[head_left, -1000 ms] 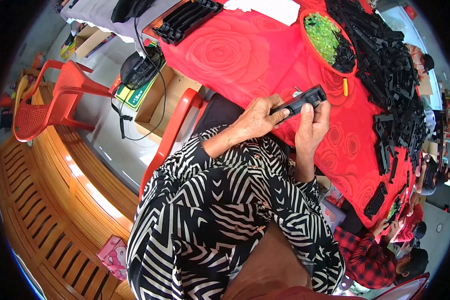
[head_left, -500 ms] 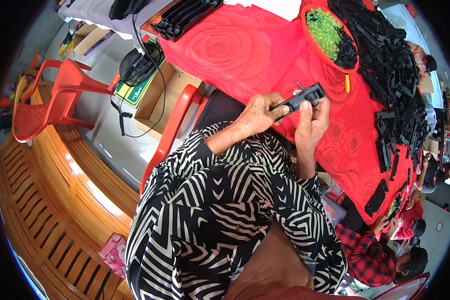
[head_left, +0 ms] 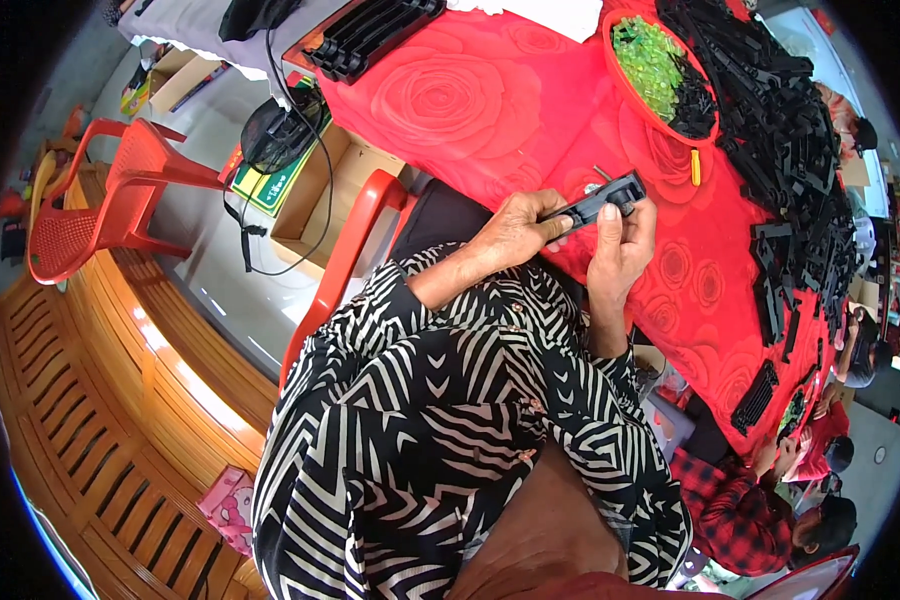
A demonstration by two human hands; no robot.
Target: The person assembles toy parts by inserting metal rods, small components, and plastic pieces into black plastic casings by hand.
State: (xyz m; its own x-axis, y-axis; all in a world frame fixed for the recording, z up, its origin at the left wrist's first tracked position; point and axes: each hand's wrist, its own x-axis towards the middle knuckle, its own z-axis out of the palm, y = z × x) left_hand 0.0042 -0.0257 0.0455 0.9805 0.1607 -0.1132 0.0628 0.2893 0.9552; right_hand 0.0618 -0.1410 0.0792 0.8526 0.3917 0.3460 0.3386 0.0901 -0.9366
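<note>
A long black plastic part [head_left: 598,203] is held between my two hands, just over the near edge of the red table. My left hand [head_left: 521,229] is closed on its lower left end, thumb on top. At the upper right end, my right hand [head_left: 622,245] grips it with the thumb pressed on its face. A thin dark pin-like piece [head_left: 602,173] shows beside the part's far side; whether it is attached I cannot tell. Beyond my hands, an orange-red basket [head_left: 612,62] holds small green translucent pieces [head_left: 648,68] and small black pieces [head_left: 692,100].
Black plastic parts [head_left: 770,130] lie heaped along the right of the red tablecloth [head_left: 440,95]. A yellow-handled tool [head_left: 695,167] lies near the basket. Longer black parts [head_left: 370,35] are stacked at the far left. A person in a checked shirt [head_left: 735,515] works at the right.
The black part and my hands have shifted very slightly, with both grips kept. At the right, the other person's hands have moved a little.
</note>
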